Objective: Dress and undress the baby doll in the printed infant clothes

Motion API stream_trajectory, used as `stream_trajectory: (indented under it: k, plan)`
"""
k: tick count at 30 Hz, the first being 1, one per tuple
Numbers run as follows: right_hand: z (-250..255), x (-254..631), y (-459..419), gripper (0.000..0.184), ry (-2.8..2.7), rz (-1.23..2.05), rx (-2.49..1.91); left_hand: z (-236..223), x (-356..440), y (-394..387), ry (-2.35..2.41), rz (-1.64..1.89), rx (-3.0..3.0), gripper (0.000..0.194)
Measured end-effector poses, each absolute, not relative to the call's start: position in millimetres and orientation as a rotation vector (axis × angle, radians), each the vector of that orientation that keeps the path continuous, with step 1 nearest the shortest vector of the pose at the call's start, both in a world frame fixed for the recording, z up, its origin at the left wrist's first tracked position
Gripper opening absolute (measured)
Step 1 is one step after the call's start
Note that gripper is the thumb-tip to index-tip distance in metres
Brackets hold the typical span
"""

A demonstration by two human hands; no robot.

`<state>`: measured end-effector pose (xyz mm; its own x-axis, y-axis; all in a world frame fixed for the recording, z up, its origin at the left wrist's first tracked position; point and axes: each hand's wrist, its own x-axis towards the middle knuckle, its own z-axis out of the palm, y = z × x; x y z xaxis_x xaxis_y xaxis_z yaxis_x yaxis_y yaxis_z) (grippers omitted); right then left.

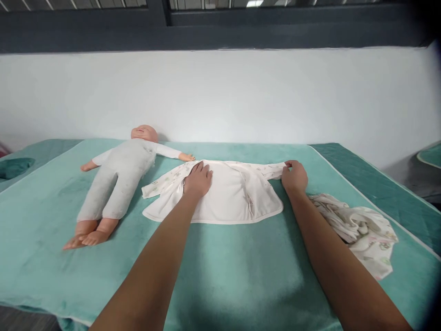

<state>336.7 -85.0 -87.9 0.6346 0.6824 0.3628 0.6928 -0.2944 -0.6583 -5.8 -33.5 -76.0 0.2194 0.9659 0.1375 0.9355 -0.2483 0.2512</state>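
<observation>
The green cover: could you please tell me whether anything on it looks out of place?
Mainly the patterned cloth beside the right forearm: it lies crumpled in a heap, while the white shirt under the left hand is spread out. No spill shows.

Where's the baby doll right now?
In the head view, the baby doll lies face up on the left side of the green bed cover, left of the little white shirt, its head near the wall.

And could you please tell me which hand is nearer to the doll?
Left. The left hand rests on the shirt, on the side towards the doll; the right hand is at the end of the sleeve farther from the doll.
</observation>
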Motion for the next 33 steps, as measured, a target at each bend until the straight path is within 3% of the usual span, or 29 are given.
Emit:
stream_trajectory:
  k: [6,12,18,23,29,33]
  plan:
    - [-83.1,312.5,-96.6,0.045,-1.453,-0.270,-1.846,-74.8,-6.1,-33.6,1.860,0.399,2.346,0.054]
    - [-94.6,291.0,-95.1,0.055,-1.993,0.083,-1.858,-75.4,-5.7,-33.7,1.861,0.405,2.344,0.053]
    - [-98.4,303.9,-94.6,0.052,-1.920,0.098,-2.066,-73.4,-8.0,-35.8,1.835,0.380,2.354,0.052]
    - [-88.1,298.9,-100.4,0.047,-1.787,0.045,-1.989,-72.8,-10.0,-36.7,1.781,0.356,2.373,0.055]
    - [-63.2,203.2,-98.8,0.053,-1.953,0.116,-1.703,-78.3,-10.7,-36.6,1.764,0.476,2.354,0.052]
    - [-69.7,137.1,-78.2,0.053,-2.170,0.260,-1.806,-79.8,-12.2,-37.6,1.764,0.555,2.328,0.049]
